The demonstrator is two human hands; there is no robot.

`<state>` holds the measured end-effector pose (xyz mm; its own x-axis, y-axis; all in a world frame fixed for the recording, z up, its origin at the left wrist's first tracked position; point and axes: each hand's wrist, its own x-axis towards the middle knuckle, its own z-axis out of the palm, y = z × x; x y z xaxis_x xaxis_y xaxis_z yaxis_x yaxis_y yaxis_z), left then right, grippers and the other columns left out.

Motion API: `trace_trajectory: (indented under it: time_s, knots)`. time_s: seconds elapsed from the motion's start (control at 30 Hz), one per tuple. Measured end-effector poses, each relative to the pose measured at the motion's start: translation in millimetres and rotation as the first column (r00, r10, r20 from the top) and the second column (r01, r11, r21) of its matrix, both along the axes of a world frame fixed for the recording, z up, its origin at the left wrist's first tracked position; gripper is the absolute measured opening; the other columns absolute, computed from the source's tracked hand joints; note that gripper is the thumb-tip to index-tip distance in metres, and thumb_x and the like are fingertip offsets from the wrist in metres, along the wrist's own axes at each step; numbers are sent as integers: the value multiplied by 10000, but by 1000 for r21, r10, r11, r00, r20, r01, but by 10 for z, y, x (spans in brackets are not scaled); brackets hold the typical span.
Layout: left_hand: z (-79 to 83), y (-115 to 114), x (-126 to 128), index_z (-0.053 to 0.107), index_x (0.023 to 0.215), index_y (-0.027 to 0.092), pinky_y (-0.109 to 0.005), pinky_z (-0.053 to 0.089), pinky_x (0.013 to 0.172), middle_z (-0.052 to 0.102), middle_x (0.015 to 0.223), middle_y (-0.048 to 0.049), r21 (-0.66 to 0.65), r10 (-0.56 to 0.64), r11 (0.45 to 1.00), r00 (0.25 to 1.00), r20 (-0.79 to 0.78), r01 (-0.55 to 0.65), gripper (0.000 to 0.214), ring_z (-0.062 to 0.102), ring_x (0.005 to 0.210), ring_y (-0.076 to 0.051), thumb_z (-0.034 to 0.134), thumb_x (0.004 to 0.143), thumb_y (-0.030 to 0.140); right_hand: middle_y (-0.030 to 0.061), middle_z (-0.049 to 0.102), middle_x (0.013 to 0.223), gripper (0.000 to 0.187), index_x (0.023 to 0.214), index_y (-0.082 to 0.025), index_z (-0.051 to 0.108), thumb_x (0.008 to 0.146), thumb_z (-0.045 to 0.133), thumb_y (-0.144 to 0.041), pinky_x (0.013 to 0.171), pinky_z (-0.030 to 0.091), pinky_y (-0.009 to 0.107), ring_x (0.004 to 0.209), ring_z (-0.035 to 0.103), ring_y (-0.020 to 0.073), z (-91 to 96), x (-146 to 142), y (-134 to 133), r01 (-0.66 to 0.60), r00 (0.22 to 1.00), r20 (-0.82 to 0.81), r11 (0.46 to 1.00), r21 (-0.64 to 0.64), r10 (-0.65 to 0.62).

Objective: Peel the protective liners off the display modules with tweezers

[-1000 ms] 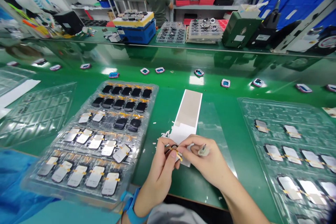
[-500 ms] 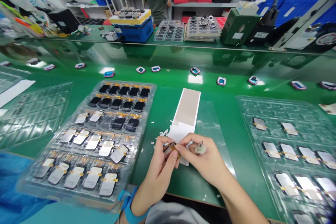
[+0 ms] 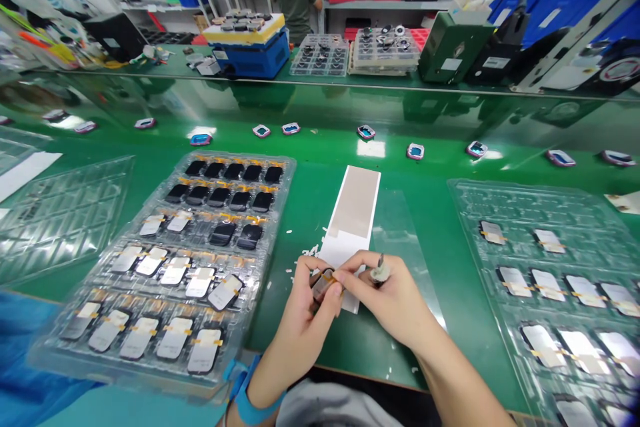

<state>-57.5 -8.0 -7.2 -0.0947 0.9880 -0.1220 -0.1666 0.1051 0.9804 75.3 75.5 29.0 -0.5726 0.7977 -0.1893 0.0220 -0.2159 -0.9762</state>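
Note:
My left hand (image 3: 305, 310) is shut on a small dark rectangular part (image 3: 321, 285), which has a yellow tape strip (image 3: 337, 277) attached. My right hand (image 3: 385, 300) pinches that strip between its thumb and forefinger. A small white item with a dark pin (image 3: 380, 271) is tucked in the right hand's other fingers. Under both hands lies a long white backing sheet (image 3: 347, 253) with a beige film panel (image 3: 356, 201). To the left stands a clear plastic tray (image 3: 165, 267) of black and silver panels with yellow tabs.
A second clear tray (image 3: 545, 293) of silver panels lies to the right, and an empty-celled clear tray (image 3: 65, 213) to the left. Small pink-framed parts (image 3: 366, 132) line the green table. White scraps (image 3: 310, 252) lie beside the sheet. A co-worker (image 3: 294, 3) stands at the far bench.
The whole scene has shifted slightly up and left in view. The white item in my right hand has risen and turned more upright. Both hands keep hold of the dark part and tape.

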Motion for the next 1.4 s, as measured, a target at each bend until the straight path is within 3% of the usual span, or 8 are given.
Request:
trace_trajectory:
  time_s: [0.13,0.23,0.37,0.6,0.73,0.9,1.1,1.4]
  knots:
    - [-1,2,3,423,1053,244,-212,361,590,451,689,69,-6,20,1000,1000,5,-20,197,422,621,-104,464,1047,436,5,691,652,201,763,-201,650,878,652,-366,545,493,264,550,646,145,-19,16,2,-37,999,-16,999,-21,37]
    - [10,21,15,445,1047,242,-208,358,568,449,679,74,3,111,994,994,18,-111,222,414,587,-97,470,1039,463,21,697,809,99,868,-207,698,891,626,-270,525,454,244,547,573,108,-8,79,0,39,994,95,974,225,-61]
    - [40,55,28,475,1008,242,-196,357,526,468,726,67,-15,229,973,970,79,-229,249,373,544,-82,526,1006,485,33,618,958,158,988,-239,709,906,602,-156,521,433,231,554,502,78,-4,204,-22,-97,981,191,772,628,-32]
    - [66,54,37,520,963,236,-173,410,578,481,729,56,-87,175,983,971,162,-162,279,416,615,-94,591,964,506,51,614,972,225,1038,-233,704,949,545,-100,459,372,250,462,428,54,-107,253,-121,-273,933,336,355,894,-130]
    - [72,41,40,534,975,238,-163,407,574,513,746,44,-66,194,980,972,134,-186,252,463,635,-93,591,971,484,25,588,919,115,946,-227,670,907,610,-137,467,368,238,483,416,56,-54,199,-147,-28,983,138,648,761,-120]
    - [53,-4,4,536,1011,231,-184,364,553,496,741,35,35,87,995,994,74,-89,194,437,618,-97,533,1017,425,14,602,819,129,916,-204,676,911,616,-318,426,241,243,458,322,57,32,205,-51,41,996,64,972,230,-57]
    - [3,-27,-42,540,997,236,-227,362,590,500,734,35,97,26,995,996,-82,-17,132,435,630,-118,562,1008,366,-86,345,447,239,793,-182,722,833,689,-416,415,155,231,415,210,66,8,207,-13,-87,989,124,996,12,85]
    - [40,-29,-35,588,978,241,-211,454,637,597,847,-1,199,27,980,998,-53,-16,75,567,703,-126,572,997,311,43,688,677,212,795,-181,758,819,672,-373,482,346,243,519,472,110,18,207,8,-92,993,73,996,12,91]
